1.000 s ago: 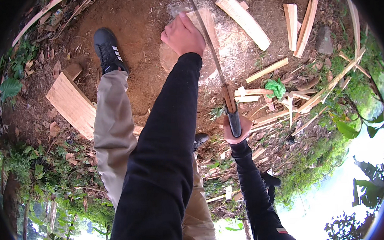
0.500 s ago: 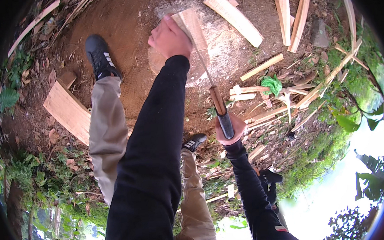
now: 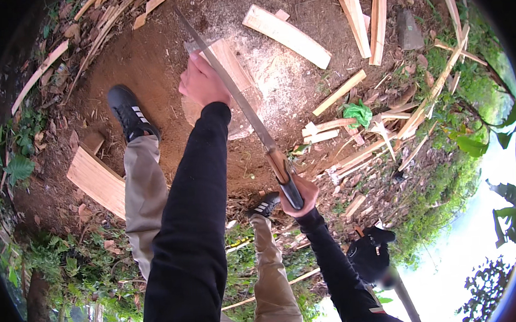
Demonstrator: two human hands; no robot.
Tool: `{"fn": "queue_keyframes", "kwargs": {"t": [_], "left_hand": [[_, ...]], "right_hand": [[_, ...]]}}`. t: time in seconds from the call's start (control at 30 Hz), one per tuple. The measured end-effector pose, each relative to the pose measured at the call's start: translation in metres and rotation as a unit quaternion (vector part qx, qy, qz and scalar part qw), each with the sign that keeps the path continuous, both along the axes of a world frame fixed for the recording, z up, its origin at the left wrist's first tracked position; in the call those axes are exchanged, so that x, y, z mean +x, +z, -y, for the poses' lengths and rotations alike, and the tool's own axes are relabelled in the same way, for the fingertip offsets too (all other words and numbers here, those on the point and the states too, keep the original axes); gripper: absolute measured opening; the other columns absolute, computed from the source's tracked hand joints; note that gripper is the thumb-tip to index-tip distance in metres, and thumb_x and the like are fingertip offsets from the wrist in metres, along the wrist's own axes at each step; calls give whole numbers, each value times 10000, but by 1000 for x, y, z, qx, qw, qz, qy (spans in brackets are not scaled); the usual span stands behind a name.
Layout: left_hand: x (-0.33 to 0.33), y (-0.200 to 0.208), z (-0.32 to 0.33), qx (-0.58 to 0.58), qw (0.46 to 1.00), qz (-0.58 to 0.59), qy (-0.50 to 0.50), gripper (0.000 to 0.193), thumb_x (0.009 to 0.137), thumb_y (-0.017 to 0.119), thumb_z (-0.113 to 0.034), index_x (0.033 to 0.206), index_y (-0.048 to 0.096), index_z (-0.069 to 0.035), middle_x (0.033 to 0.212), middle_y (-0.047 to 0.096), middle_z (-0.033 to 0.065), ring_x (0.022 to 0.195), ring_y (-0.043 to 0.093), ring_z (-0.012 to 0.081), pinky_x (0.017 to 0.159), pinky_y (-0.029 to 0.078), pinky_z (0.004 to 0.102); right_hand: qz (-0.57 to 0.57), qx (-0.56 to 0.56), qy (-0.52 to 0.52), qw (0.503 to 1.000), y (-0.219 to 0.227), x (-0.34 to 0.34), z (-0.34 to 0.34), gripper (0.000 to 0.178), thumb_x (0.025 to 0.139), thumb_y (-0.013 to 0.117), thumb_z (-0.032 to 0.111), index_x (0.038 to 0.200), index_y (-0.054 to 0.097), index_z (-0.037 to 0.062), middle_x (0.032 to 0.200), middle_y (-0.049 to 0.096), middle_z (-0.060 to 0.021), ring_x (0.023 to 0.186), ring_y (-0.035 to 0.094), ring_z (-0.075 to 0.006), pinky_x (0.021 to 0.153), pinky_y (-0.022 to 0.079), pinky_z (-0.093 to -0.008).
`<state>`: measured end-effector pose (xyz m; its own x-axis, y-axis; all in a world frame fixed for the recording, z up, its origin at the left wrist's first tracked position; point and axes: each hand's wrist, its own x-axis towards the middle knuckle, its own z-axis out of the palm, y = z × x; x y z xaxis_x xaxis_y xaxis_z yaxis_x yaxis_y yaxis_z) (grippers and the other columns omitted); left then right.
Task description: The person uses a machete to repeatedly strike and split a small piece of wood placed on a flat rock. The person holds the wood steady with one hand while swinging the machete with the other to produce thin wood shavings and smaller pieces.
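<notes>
My right hand [image 3: 308,197] is wrapped round the handle of a long machete [image 3: 244,106], whose grip is brown wood with a black end. Its narrow blade slants up and left, passing in front of a pale wood piece [image 3: 229,60]; whether it touches the wood I cannot tell. At the left edge of that piece, my left hand [image 3: 203,82] is closed on it, fingers partly hidden. Beneath lies a round chopping block [image 3: 239,129], its top dusted with pale chips.
Split wood slats [image 3: 289,36] lie on the dirt at the far right. A green plastic bag [image 3: 358,114] rests among offcuts. My shoes [image 3: 128,109] stand left of and nearer than the block. A wide board [image 3: 95,181] lies left; another person [image 3: 368,257] is at lower right.
The machete has swung from beside the wood piece, its blade now more slanted and its tip farther left. My right hand is lower and slightly left. The left hand keeps its hold.
</notes>
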<state>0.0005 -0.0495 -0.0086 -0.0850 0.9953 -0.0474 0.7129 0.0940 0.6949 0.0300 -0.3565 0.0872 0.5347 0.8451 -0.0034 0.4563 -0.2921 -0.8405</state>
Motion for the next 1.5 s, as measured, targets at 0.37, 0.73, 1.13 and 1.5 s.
{"fn": "queue_keyframes", "kwargs": {"t": [0.37, 0.73, 1.13, 1.5], "left_hand": [[5, -3, 5, 26, 1000, -1, 15, 494, 1034, 261, -368, 974, 672, -102, 873, 673, 121, 906, 572, 299, 906, 328, 437], [4, 2, 4, 62, 998, 1, 4, 452, 1028, 279, -298, 1026, 667, -65, 986, 688, 119, 994, 562, 288, 968, 307, 427], [-1, -8, 3, 102, 994, 21, 13, 442, 1024, 312, -307, 903, 655, -56, 893, 673, 115, 953, 551, 305, 963, 294, 449], [-2, 4, 4, 29, 999, 19, -2, 462, 1027, 266, -325, 993, 649, -68, 973, 678, 93, 993, 537, 288, 979, 273, 436]], "right_hand": [[-61, -28, -30, 997, 10, -1, -24, 125, 627, 675, 84, 717, 629, 11, 616, 555, -125, 494, 564, -297, 468, 442, -356], [0, -68, -32, 997, 9, -6, -13, 125, 698, 675, 87, 644, 579, 31, 519, 522, -67, 424, 511, -174, 434, 400, -310], [35, -42, -49, 997, 2, -18, -8, 183, 717, 685, 63, 607, 542, 32, 491, 471, -53, 421, 438, -122, 421, 341, -299], [-7, -72, -38, 997, 0, -15, 8, 120, 672, 670, 88, 777, 668, 30, 610, 588, -109, 489, 578, -245, 477, 454, -320]]}}
